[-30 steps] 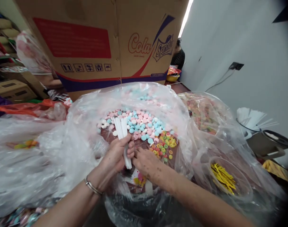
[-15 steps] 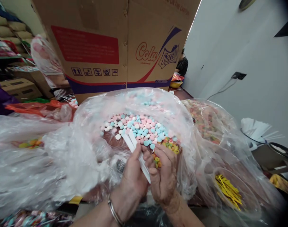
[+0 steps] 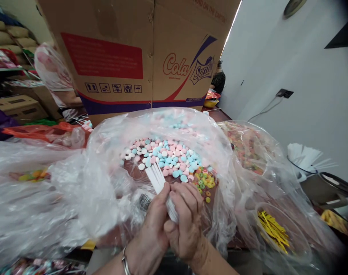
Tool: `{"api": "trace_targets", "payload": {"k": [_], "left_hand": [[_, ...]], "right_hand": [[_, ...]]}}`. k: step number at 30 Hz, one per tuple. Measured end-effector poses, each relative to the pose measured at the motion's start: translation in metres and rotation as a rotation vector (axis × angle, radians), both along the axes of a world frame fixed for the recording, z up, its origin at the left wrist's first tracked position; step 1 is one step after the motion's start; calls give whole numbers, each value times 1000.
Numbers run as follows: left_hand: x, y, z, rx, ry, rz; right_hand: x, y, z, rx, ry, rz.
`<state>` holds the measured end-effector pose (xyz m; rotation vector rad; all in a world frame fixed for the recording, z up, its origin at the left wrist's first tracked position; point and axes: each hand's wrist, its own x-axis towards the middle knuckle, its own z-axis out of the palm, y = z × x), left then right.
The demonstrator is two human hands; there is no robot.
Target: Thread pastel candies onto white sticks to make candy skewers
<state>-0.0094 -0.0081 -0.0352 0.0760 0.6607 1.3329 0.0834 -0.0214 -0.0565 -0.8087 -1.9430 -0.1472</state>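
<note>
Left hand [image 3: 153, 219] and right hand [image 3: 189, 219] curl fingers round the strips [image 3: 155, 177]; slack grip might spill some toward far candies [image 3: 167, 160].

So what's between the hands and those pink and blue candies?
In the head view, white sticks jutting from the left hand and right hand, with brown surface showing beside them.

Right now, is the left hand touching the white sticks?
Touching. The head view shows the left hand with its thumb lying on the white sticks.
</note>
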Motion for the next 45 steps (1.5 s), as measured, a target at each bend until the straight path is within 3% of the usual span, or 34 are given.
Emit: {"api": "trace_targets", "payload": {"k": [4,6,9,11,12,14,18,20,24,26,28,30,33,35,37,45], "left_hand": [[-1,-9,-4,27,78,83],[-5,-10,-7,31,195,44],[-10,-10,-17,48,401,-116],[-12,-10,-25,84,515,-206],[-12,-11,-28,103,559,-222],[-13,-12,-33,125,616,-201],[-19,-11,-33,138,619,-83],[-25,-10,-32,136,595,-27],[-34,-10,-37,98,585,11],[-36,-11,-42,102,595,-14],[-35,-11,-47,113,599,-28],[-34,-11,-50,111,602,-32],[-33,-10,-50,107,610,-56],[-33,-9,-49,111,613,-79],[-32,-10,-50,113,613,-84],[-34,-10,-56,114,635,-15]], "right_hand": [[-4,5,-8,-189,87,2],[-3,8,-8,-469,189,71],[-2,15,-3,-1010,380,186],[-1,22,0,-1226,454,205],[-1,25,1,-1263,458,189],[0,31,3,-1178,394,121],[5,44,11,-843,134,77],[11,56,17,-827,-14,49],[23,87,21,-779,-502,-251],[24,96,18,-781,-654,-330],[21,98,15,-753,-601,-318],[17,94,14,-744,-384,-206],[9,85,18,-918,-56,84],[5,80,20,-1057,47,197],[0,78,19,-1108,104,201],[-8,75,10,-1017,140,139]]}}
